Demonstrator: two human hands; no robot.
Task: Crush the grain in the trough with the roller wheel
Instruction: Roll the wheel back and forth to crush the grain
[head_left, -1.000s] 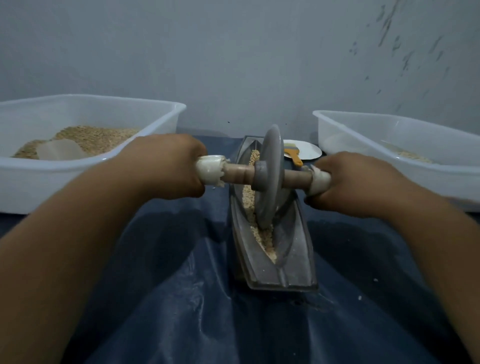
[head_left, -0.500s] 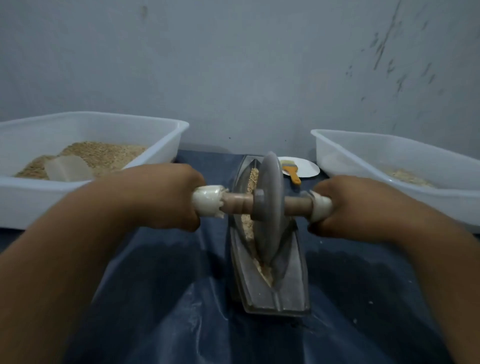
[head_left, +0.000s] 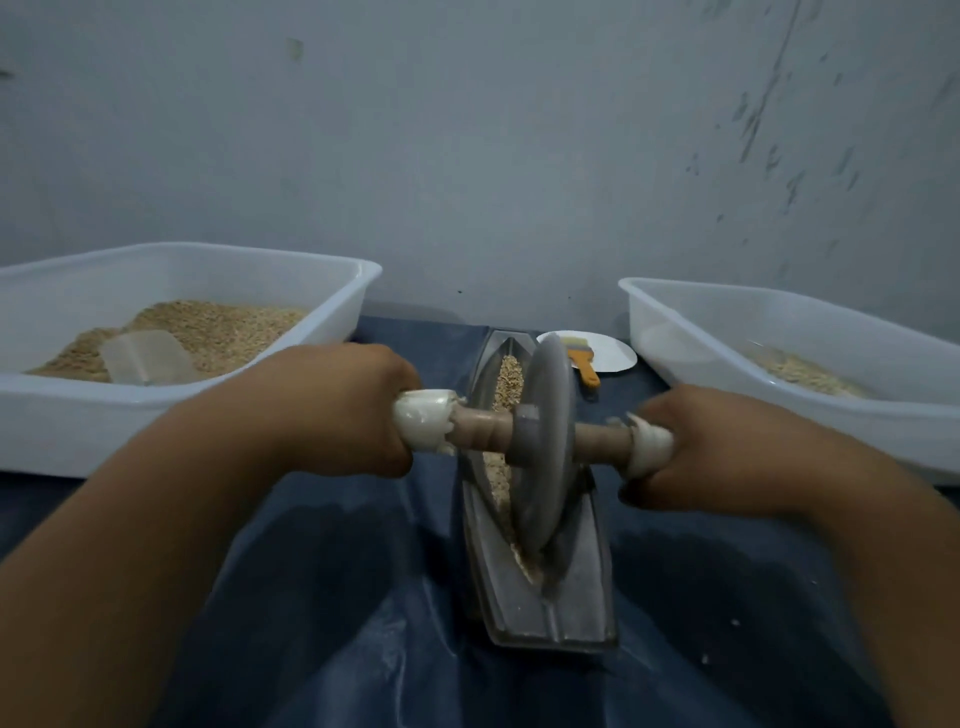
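Because the roller wheel (head_left: 545, 441) has to be driven along a narrow channel without tipping, it is held by an axle (head_left: 480, 432) that passes through its hub, one end taken in each hand. Only the head view is supplied, and all of the following is read from it.

The left hand (head_left: 332, 410) is wrapped round the white end-cap (head_left: 422, 418) on its side of the axle, fingers curled under and knuckles uppermost. The right hand (head_left: 722, 449) is wrapped round the matching white cap (head_left: 649, 447) on the other side, in the same overhand grip. Both forearms are extended forward and slightly inward, so that the wheel is kept midway between the two fists. The axle is not quite level: its right end sits a little lower than its left, and the disc is tilted accordingly.

The trough (head_left: 540, 587) lies between the hands and runs lengthwise away from the person; the lower rim of the wheel is seated in its groove, toward the near half. The grain (head_left: 506, 379) is seen in the groove, a strip beyond the axle and a thinner strip beside the wheel below it. The task is judged to be mid-stroke.

Outside the left hand, a white tub (head_left: 197, 260) of grain with a scoop (head_left: 143, 356) is placed. Outside the right hand, a second tub (head_left: 779, 306) is placed, holding only a thin layer. Beyond the right hand, a plate (head_left: 613, 356) with a small brush (head_left: 584, 364) is set.
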